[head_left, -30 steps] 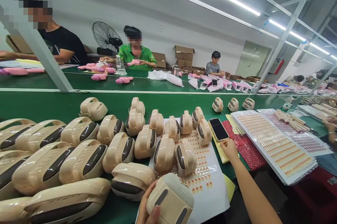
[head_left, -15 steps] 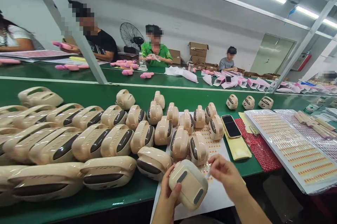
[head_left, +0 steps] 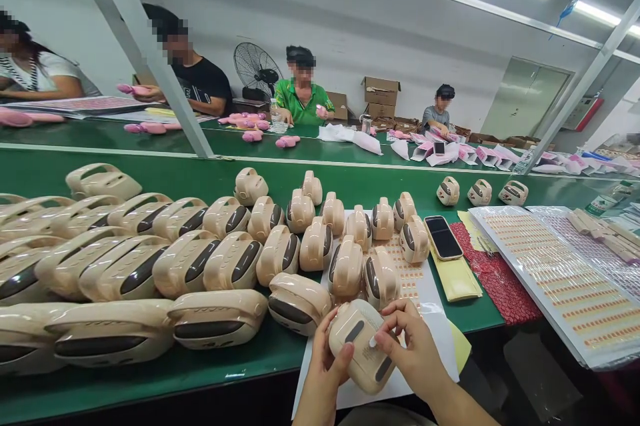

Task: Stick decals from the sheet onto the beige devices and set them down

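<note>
My left hand is closed around a small beige appliance with rounded corners. Its underside, with two dark grey pads, is turned toward me. My right hand has its thumb and bent fingers at the right part of that underside, touching it. Small faint print shows beside the thumb; whether the fingertips pinch something thin I cannot make out. Just beyond stand similar beige appliances with a carry handle and dark front panel, the nearest an upright one. A white sheet with small orange stickers lies under them.
Rows of beige appliances fill the left of the green table. To the right lie a phone, a yellow packet, red bubble wrap and sticker sheets. Co-workers sit across the table; a metal post rises between.
My right hand has moved left from the sticker sheet to the appliance's underside. The appliance is slightly lower in view. The camera has turned a little left.
</note>
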A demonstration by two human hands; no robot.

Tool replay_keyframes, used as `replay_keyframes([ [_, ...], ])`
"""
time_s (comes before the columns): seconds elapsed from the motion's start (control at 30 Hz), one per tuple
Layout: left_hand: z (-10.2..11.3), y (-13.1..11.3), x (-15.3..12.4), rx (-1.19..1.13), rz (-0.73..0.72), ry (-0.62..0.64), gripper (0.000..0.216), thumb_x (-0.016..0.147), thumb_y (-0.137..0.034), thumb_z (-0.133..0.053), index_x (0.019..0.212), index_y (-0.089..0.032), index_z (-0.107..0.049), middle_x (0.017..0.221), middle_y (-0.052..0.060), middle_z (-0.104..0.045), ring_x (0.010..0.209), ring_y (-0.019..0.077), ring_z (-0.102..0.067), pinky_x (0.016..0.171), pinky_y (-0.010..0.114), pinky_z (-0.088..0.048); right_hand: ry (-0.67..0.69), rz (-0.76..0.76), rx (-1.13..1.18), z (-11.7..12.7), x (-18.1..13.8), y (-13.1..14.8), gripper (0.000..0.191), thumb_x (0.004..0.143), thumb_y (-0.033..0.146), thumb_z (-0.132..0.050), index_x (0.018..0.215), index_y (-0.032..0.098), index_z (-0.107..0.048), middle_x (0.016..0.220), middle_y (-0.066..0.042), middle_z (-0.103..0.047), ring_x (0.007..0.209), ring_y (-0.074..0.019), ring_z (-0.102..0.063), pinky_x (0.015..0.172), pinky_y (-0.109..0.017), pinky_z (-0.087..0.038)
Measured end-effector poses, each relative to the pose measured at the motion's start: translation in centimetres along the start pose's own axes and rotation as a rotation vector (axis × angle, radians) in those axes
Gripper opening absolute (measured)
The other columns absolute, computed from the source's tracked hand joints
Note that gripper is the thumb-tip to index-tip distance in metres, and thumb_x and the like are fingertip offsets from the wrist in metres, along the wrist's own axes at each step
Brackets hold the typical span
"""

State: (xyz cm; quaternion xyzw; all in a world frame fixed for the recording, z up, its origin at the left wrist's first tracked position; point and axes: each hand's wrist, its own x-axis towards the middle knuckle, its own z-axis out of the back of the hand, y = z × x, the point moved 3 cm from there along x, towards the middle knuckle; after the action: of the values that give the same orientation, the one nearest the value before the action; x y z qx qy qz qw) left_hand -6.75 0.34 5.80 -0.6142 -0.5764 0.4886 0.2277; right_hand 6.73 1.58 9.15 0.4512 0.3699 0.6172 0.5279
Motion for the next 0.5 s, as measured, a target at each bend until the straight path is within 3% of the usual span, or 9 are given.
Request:
replay_keyframes([
  [0.13, -0.1, 0.1, 0.0, -0.021, 0.006, -0.024, 0.08, 0.046, -0.056, -0.074, 0.115, -0.027, -0.045, 0.118, 0.008, -0.055, 0.104, 0.0319, -0.051, 0.069, 0.032, -0.05, -0.108, 0.238, -0.095, -0.6, -0.9, 0.2, 0.011, 0.08, 0.025, -0.055, 0.072, 0.02, -0.059, 0.094, -0.007, -0.05, 0.094, -0.0207, -0.051, 0.083, -0.034, -0.042],
  [0.27, 0.1, 0.5, 0.3, -0.052, 0.05, -0.053, 0.081, 0.047, -0.056, -0.073, 0.118, -0.027, -0.047, 0.123, 0.008, -0.056, 0.106, 0.0327, -0.053, 0.068, 0.032, -0.051, -0.111, 0.249, 0.067, -0.1, -1.0, 0.1, 0.02, 0.085, 0.036, -0.049, 0.073, 0.021, -0.055, 0.085, -0.004, -0.051, 0.084, -0.0178, -0.052, 0.075, -0.03, -0.044],
  [0.37, 0.6, 1.2, 0.6, -0.151, 0.167, -0.057, 0.074, 0.053, -0.061, -0.067, 0.116, -0.025, -0.053, 0.116, 0.006, -0.063, 0.107, 0.0326, -0.054, 0.072, 0.035, -0.052, -0.272, 0.194, 0.069, 2.9, 0.6, -0.6, 0.02, 0.088, 0.04, -0.041, 0.088, 0.023, -0.053, 0.087, -0.004, -0.053, 0.082, -0.0171, -0.052, 0.074, -0.03, -0.044],
  [0.5, 2.3, 2.4, 0.8, -0.141, 0.31, -0.029, 0.066, 0.059, -0.067, -0.057, 0.11, -0.025, -0.061, 0.095, 0.007, -0.073, 0.105, 0.0359, -0.057, 0.078, 0.044, -0.051, -0.535, 0.058, -0.472, 9.1, 5.8, -2.8, 0.034, 0.085, 0.032, -0.041, 0.117, 0.019, -0.039, 0.112, -0.012, -0.051, 0.103, -0.0226, -0.048, 0.089, -0.038, -0.038],
])
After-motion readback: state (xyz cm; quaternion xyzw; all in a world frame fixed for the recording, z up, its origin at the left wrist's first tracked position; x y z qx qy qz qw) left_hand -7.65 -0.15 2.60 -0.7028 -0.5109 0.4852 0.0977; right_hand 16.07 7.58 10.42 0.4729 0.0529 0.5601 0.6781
